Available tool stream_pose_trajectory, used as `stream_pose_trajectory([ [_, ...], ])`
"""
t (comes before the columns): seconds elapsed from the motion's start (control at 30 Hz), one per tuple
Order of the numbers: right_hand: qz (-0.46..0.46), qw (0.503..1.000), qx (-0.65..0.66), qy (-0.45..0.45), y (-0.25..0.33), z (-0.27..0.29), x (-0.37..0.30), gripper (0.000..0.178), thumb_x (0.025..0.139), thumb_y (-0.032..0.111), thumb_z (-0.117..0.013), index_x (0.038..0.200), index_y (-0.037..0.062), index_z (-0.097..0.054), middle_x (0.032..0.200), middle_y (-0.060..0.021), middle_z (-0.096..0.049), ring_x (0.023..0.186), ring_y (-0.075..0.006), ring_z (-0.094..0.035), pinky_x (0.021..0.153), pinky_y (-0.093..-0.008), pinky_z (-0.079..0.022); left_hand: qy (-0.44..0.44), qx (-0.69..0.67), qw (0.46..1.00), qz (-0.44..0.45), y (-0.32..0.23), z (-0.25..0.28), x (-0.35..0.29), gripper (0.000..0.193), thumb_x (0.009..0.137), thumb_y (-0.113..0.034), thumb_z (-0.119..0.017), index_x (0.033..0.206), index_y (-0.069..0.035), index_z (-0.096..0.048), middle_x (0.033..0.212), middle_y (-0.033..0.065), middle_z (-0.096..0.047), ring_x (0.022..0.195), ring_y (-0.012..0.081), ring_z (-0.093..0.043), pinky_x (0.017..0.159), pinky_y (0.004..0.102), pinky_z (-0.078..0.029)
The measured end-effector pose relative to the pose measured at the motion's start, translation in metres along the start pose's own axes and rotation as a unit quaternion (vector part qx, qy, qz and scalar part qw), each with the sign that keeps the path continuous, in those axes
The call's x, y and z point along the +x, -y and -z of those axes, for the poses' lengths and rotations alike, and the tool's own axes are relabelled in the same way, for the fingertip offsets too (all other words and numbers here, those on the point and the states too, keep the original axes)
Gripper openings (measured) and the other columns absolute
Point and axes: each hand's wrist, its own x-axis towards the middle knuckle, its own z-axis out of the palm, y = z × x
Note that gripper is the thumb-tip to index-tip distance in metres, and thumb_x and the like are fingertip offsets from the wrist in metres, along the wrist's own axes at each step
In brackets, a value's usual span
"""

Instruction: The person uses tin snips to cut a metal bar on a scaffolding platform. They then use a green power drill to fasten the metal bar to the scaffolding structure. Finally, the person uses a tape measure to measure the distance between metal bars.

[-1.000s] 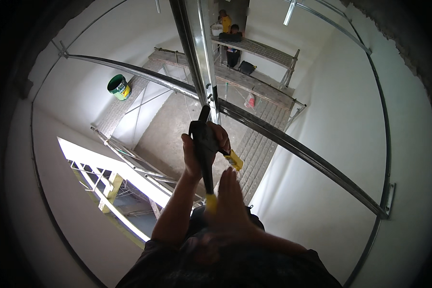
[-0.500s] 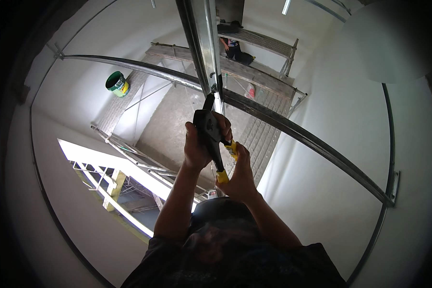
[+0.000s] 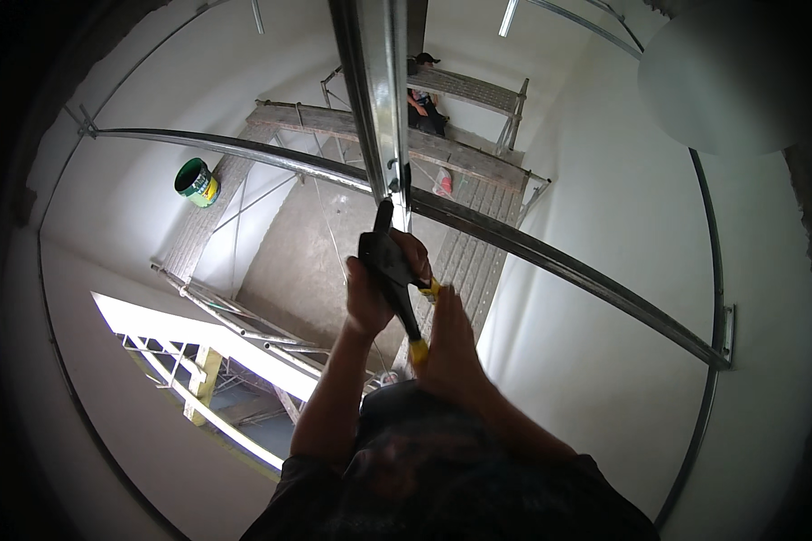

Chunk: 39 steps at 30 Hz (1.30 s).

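Note:
A black plier-like crimping tool with yellow grips (image 3: 390,261) is in both my hands, its narrow jaw end pointing up toward the joint of two metal channels. My left hand (image 3: 370,298) wraps round the tool just below its head, thumb on the left side. My right hand (image 3: 456,352) is at the yellow-gripped handles, its fingers held together and partly hiding them. Above the jaws, a long metal channel (image 3: 390,99) meets a crossing metal channel (image 3: 532,243). Whether the jaws bite on metal cannot be made out.
Scaffolding with wooden planks (image 3: 460,158) stands below, and a person (image 3: 424,113) is near its far side. A green bucket (image 3: 197,183) rests on a plank to the left. A bright opening (image 3: 198,379) lies at lower left. Metal wall tracks (image 3: 708,234) run along the walls.
The scene has shifted slightly left and down in view. My right hand's fingers look straighter against the handles, while my left hand keeps its hold on the tool.

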Motion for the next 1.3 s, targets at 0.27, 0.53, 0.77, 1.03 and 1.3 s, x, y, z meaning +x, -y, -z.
stream_pose_trajectory([
  [0.27, -0.050, 0.999, 0.003, -0.012, -0.015, 0.002, 0.015, 0.102, 0.080, 0.022, -0.073, 0.150, -0.0155, -0.009, 0.153, -0.0397, -0.019, 0.146, -0.0528, -0.017, 0.120, -0.0548, -0.018, 0.007, -0.122, 0.992, 0.042, -0.006, -0.006, -0.003, 0.088, 0.082, -0.087, -0.042, 0.104, -0.002, -0.049, 0.090, 0.0099, -0.048, 0.083, 0.0218, -0.048, 0.080, 0.0388, -0.040],
  [0.53, -0.051, 0.987, 0.117, 0.097, 0.026, -0.005, -0.028, 0.096, 0.080, 0.019, -0.066, 0.149, -0.0165, -0.008, 0.151, -0.0435, -0.017, 0.144, -0.0559, -0.018, 0.118, -0.0541, -0.026, 0.010, 0.020, 1.000, -0.016, 0.008, -0.002, 0.003, 0.088, 0.087, -0.084, -0.036, 0.106, 0.000, -0.053, 0.093, 0.0091, -0.051, 0.087, 0.0197, -0.052, 0.080, 0.0355, -0.043],
  [0.77, -0.060, 0.995, 0.035, 0.075, 0.050, 0.023, -0.012, 0.098, 0.080, 0.019, -0.064, 0.147, -0.0199, -0.004, 0.153, -0.0439, -0.007, 0.146, -0.0572, -0.007, 0.116, -0.0663, -0.014, 0.029, -0.022, 0.999, 0.016, 0.004, 0.003, 0.009, 0.086, 0.086, -0.083, -0.040, 0.108, -0.002, -0.050, 0.093, 0.0107, -0.050, 0.084, 0.0209, -0.048, 0.082, 0.0386, -0.040],
  [1.03, -0.052, 0.991, 0.119, 0.034, 0.005, -0.003, 0.002, 0.117, 0.069, 0.022, -0.083, 0.151, -0.0109, -0.005, 0.151, -0.0378, -0.021, 0.142, -0.0511, -0.027, 0.117, -0.0515, -0.028, 0.039, -0.050, 0.998, 0.030, -0.006, 0.005, -0.004, 0.085, 0.087, -0.083, -0.039, 0.110, -0.002, -0.050, 0.095, 0.0100, -0.050, 0.088, 0.0215, -0.049, 0.082, 0.0389, -0.039],
  [1.3, 0.007, 0.984, 0.179, 0.002, -0.020, -0.006, 0.015, 0.114, 0.064, 0.028, -0.086, 0.148, -0.0051, -0.018, 0.138, -0.0305, -0.037, 0.129, -0.0473, -0.040, 0.110, -0.0532, -0.034, -0.051, 0.114, 0.990, -0.060, 0.014, -0.009, -0.020, 0.074, 0.089, -0.060, -0.059, 0.130, 0.001, -0.048, 0.120, 0.0165, -0.057, 0.116, 0.0287, -0.055, 0.105, 0.0444, -0.039],
])
